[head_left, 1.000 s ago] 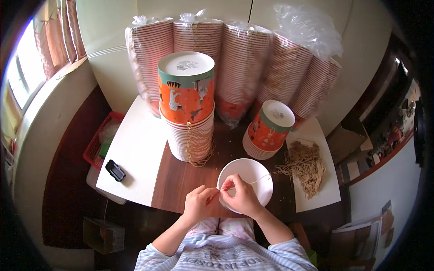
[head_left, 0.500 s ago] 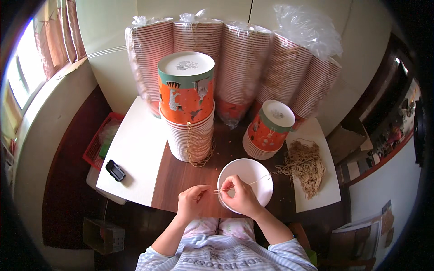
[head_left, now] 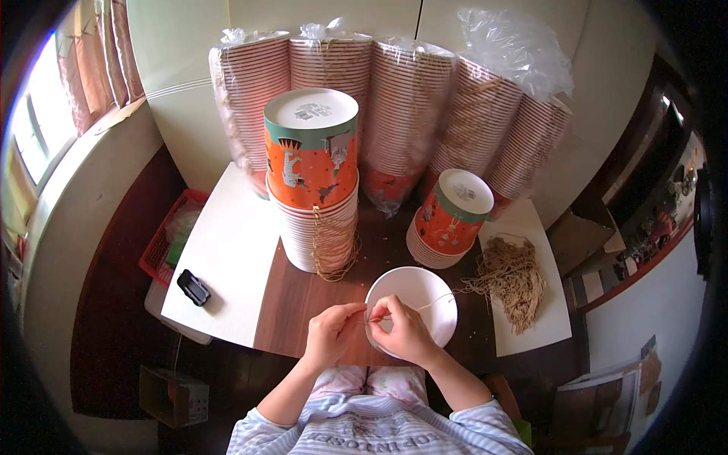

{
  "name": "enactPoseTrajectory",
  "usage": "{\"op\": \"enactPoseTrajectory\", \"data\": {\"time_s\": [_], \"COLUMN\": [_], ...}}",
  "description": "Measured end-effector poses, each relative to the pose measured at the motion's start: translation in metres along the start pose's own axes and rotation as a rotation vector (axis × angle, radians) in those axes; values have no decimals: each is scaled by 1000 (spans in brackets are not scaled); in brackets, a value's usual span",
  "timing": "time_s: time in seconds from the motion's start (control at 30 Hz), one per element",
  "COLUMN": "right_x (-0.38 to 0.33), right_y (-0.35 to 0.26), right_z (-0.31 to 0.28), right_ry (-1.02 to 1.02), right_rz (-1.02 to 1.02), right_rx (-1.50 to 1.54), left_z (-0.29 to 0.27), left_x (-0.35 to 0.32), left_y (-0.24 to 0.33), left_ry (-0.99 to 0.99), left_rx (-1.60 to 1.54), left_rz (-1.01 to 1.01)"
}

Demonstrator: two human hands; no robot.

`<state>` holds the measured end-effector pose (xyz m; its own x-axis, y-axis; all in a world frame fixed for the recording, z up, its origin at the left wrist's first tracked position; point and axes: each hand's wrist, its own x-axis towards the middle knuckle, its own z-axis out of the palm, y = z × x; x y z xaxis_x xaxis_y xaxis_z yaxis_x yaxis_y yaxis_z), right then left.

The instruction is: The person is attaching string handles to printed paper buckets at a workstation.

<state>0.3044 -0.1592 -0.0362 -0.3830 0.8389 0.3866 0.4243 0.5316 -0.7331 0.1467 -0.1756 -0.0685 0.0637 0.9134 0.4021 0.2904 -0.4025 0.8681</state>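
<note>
A white round paper tub (head_left: 436, 292) faces me with its open mouth at the table's near edge. My right hand (head_left: 406, 331) pinches a thin tan cord (head_left: 436, 300) at the tub's left rim. From there the cord runs across the mouth to a tangled pile of cords (head_left: 518, 284) on the right. Close against the right fingertips, my left hand (head_left: 331, 334) is closed in a pinch at the same rim. What lies between its fingertips is too small to make out.
A tall stack of orange-and-green printed tubs (head_left: 312, 174) stands ahead, cords hanging on its side. A shorter stack (head_left: 455, 216) is to its right. Several plastic-wrapped tub stacks (head_left: 409, 106) line the back. A small black tray (head_left: 193, 287) lies left, near a red basket (head_left: 163, 243).
My left hand has moved right and slightly up, from a small gap to the tub's rim beside my right fingertips. My right hand stays in nearly the same place with the cord.
</note>
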Motion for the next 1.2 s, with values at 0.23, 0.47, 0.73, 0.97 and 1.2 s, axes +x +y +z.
{"op": "enactPoseTrajectory", "data": {"time_s": [0.23, 0.47, 0.73, 0.97, 1.2], "right_x": [1, 1, 0, 0, 1], "right_y": [1, 3, 1, 0, 0], "right_z": [-1, 2, 2, 1, 1], "right_ry": [26, 4, -21, -24, -16], "right_rz": [35, 36, 21, 12, 6], "right_rx": [0, 14, 11, 8, 21], "left_z": [-4, 8, 23, 20, 14], "left_x": [-7, -43, -33, -20, -14], "left_y": [-17, -10, -19, -17, -12], "left_ry": [313, 92, 300, 251, 204], "left_rx": [15, -471, -747, -693, -386], "left_rz": [-133, -535, -533, -436, -335]}}
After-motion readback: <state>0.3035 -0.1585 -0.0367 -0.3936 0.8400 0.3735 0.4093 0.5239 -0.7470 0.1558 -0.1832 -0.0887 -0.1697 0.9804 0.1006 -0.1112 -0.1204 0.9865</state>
